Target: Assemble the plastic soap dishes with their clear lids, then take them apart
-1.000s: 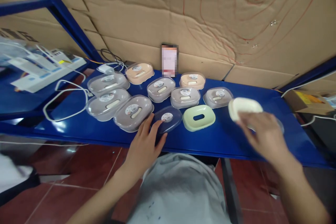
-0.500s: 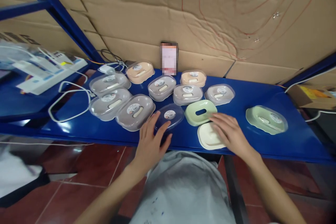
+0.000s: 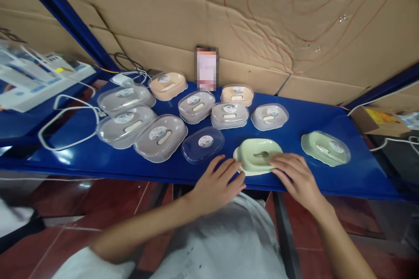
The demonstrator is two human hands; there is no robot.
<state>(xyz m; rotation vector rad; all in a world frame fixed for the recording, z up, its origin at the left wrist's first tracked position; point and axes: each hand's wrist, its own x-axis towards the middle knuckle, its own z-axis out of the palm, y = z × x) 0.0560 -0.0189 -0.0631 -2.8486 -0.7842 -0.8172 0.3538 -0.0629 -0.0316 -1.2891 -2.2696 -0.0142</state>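
The green tray (image 3: pixel 258 156) now sits on the cream base (image 3: pixel 244 170) at the near edge of the table (image 3: pixel 294 178); half a second ago the two lay apart, the base flat under the right hand and the tray just behind it. The left hand (image 3: pixel 218 183) has come off the clear lid (image 3: pixel 203 144) and moved across to the tray's left side, its fingers (image 3: pixel 229 170) spread and loosely curled against the base, gripping nothing. The right hand (image 3: pixel 296 176) rests flat at the tray's right edge, fingers (image 3: pixel 281 163) extended and touching it, not closed on it. By the look of it the two halves of this soap box have just been joined, and the loose lid just to the left has not gone on.

Counted: one open green tray on its base; one loose clear lid with a round sticker; one closed green box (image 3: pixel 325 148) well to the right; two closed peach boxes, one at the back left (image 3: pixel 168 85) and one at the back middle (image 3: pixel 237 94); six closed grey boxes, three larger at the left (image 3: pixel 126 120) and three smaller in the middle (image 3: pixel 229 114). A phone (image 3: pixel 206 68) leans on the cardboard behind, and a white cable (image 3: pixel 65 117) loops at the left
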